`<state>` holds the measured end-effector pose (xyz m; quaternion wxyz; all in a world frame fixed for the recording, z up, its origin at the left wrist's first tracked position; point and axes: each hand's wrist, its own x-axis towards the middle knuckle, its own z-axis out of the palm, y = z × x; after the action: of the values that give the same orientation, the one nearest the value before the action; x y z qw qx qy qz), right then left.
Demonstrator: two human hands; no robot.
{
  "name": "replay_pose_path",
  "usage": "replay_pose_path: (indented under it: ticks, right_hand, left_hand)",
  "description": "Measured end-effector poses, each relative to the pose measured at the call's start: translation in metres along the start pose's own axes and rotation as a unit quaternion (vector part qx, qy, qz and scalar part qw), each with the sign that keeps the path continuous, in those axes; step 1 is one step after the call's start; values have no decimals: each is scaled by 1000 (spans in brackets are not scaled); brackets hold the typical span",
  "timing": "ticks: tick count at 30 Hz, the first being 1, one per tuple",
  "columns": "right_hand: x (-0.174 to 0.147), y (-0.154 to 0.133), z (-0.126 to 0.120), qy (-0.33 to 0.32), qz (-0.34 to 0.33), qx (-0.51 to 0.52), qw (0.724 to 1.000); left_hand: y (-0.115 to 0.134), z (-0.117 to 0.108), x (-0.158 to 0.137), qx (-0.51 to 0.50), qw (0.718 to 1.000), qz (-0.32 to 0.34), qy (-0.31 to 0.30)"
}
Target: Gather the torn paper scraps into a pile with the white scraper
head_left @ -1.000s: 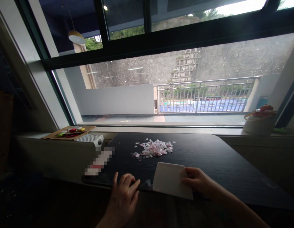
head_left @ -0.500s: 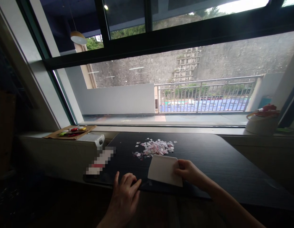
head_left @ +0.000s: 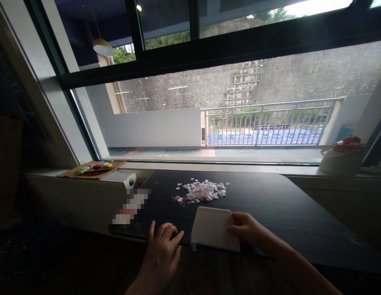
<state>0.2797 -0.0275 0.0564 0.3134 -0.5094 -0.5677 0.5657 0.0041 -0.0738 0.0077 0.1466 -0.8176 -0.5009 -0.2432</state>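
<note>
My right hand [head_left: 242, 226] pinches the right edge of a flat white card [head_left: 213, 227], which is roughly square with rounded upper corners. It is held low at the table's near edge. A small clear scrap [head_left: 194, 246] shows at the card's lower left corner. My left hand [head_left: 165, 241] lies at the front edge of the table, left of the card, with its fingers spread and nothing in it. Beyond the card, a loose heap of small white and pinkish paper bits [head_left: 204, 191] lies on the dark table [head_left: 264, 205].
A blurred-out flat item [head_left: 130, 209] lies at the table's left end. Behind it, a white slotted box with a knob [head_left: 121, 179] and a brown sheet with colourful items [head_left: 94, 169] are on the ledge. A white bucket [head_left: 341, 159] stands right, by the window.
My right hand has drawn the white card toward me, away from the paper heap, and the clear scrap has shifted with it to the edge. My left hand has stayed put.
</note>
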Motion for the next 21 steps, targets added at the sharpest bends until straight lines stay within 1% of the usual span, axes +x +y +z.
replay_pose_path:
  ticks: [3, 5, 8, 11, 12, 14, 16, 18, 21]
  right_hand:
    - [-2, 2, 0, -20, -18, 0, 1000]
    - [-2, 3, -2, -20, -26, 7, 999]
    - [0, 5, -9, 22, -52, 21, 998]
    - [6, 9, -26, 58, -92, 7, 994]
    - [9, 9, -33, 80, -109, -5, 991]
    - [16, 7, -45, 149, -148, -38, 977]
    - [25, 3, -51, 211, -181, -77, 957]
    - [34, -1, -51, 242, -196, -124, 942]
    - [41, -4, -44, 271, -188, -210, 920]
  left_hand:
    - [0, 0, 0, 0, 1000, 0, -1]
    - [1, 0, 0, -2, 1000, 3, -1]
    - [0, 0, 1, -3, 1000, 5, 6]
    - [-3, 0, 2, -6, 1000, 15, 18]
    - [-5, 1, 3, -10, 1000, 19, 20]
    - [-10, 2, 4, -19, 999, 19, 23]
    - [-15, 4, 8, -23, 999, 6, 31]
    - [-19, 7, 14, -21, 998, -11, 50]
    - [-25, 10, 23, -11, 996, -32, 80]
